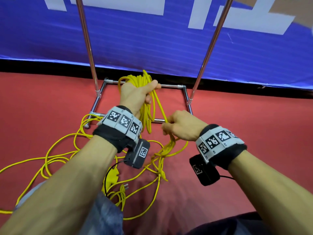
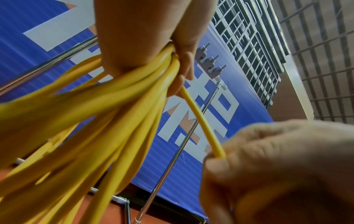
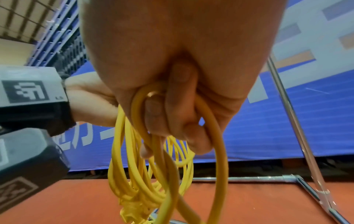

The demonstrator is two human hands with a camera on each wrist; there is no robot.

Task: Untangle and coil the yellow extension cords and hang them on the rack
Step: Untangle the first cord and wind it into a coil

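My left hand (image 1: 135, 94) grips a bundle of several yellow cord loops (image 1: 147, 114) above the rack's base; the loops (image 2: 107, 106) fan out below its curled fingers. One taut strand (image 2: 201, 121) runs from that bundle to my right hand (image 1: 179, 126), whose fingers curl round the cord (image 3: 149, 109). Below the right hand the cord drops into a knotted tangle (image 1: 160, 155) on the floor. More loose yellow cord (image 1: 55, 158) sprawls at the left, with a yellow socket block (image 1: 112, 175) and a plug (image 1: 124, 186) near my knees. The chrome rack (image 1: 88, 41) stands behind.
The rack's base frame (image 1: 171, 86) lies on the red floor (image 1: 254, 126), its two uprights rising left and right. A blue banner (image 1: 152, 34) closes off the back. My knees (image 1: 105, 216) are at the bottom edge. Wire shelving (image 2: 249, 45) shows beyond the banner.
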